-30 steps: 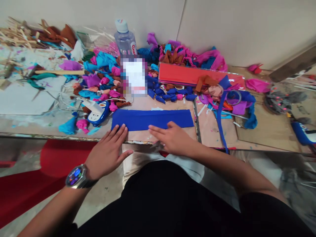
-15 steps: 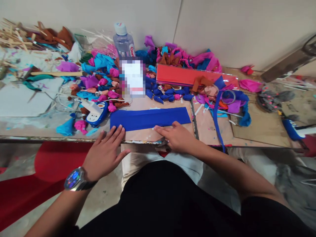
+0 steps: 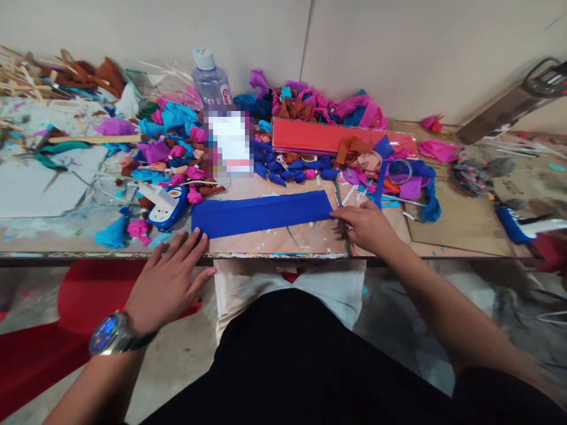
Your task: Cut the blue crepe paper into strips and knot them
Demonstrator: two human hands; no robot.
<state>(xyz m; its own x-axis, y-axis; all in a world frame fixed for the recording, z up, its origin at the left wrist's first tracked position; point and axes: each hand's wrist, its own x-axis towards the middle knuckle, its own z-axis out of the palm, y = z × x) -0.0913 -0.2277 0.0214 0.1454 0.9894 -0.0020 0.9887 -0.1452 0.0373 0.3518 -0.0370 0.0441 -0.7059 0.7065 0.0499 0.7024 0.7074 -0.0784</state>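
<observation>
Centre-frame, the left hand, fingers extended, should press the blue strip flat opposite the right hand (grip indiscernible).

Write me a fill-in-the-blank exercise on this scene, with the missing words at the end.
1. The left hand touches the long strip, which is coloured ____.
2. The right hand is at the strip's ____ end.
3. A watch is worn on the person's ____ wrist.

Missing words: blue; right; left.

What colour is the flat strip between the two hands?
The flat strip is deep blue, seen in the head view.
</observation>
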